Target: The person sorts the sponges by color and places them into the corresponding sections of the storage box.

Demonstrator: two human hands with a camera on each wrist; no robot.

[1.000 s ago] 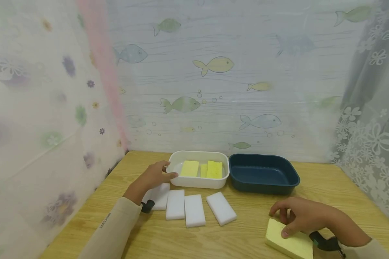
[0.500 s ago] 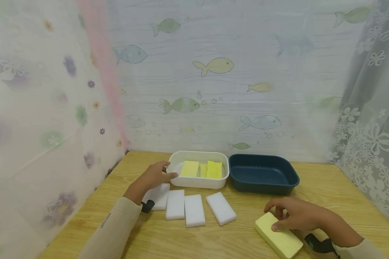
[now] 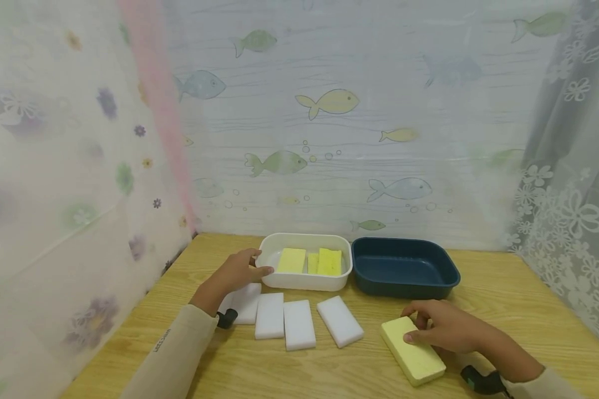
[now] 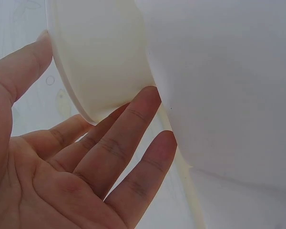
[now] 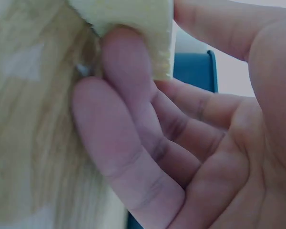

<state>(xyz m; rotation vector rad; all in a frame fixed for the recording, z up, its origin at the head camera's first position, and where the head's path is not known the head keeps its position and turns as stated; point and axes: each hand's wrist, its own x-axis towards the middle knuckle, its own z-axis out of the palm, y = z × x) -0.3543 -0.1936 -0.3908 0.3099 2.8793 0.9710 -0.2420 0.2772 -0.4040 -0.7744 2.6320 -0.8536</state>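
In the head view my right hand (image 3: pixel 446 328) holds a thick pale-yellow sponge (image 3: pixel 411 350) low over the table, at the right front. The thumb is on the top face; in the right wrist view curled fingertips press the sponge's (image 5: pixel 138 19) other face. My left hand (image 3: pixel 235 270) holds the left end of a white plastic tub (image 3: pixel 306 282), thumb toward its front, index finger toward its back. The left wrist view shows that thumb touching the rim, with fingers against the outer wall (image 4: pixel 100 62). Inside the tub are a pale-yellow sponge (image 3: pixel 292 260) and brighter yellow ones (image 3: pixel 330 261).
A dark blue tub (image 3: pixel 404 291) stands against the white tub's right side. Several white sponge blocks lie in front, including one at the right (image 3: pixel 340 321) and one partly behind my left wrist (image 3: pixel 245 303). Printed curtains enclose the wooden table (image 3: pixel 339 374).
My right hand has moved left and slightly away from me, bringing the pale-yellow sponge along. The left hand and both tubs have stayed in place.
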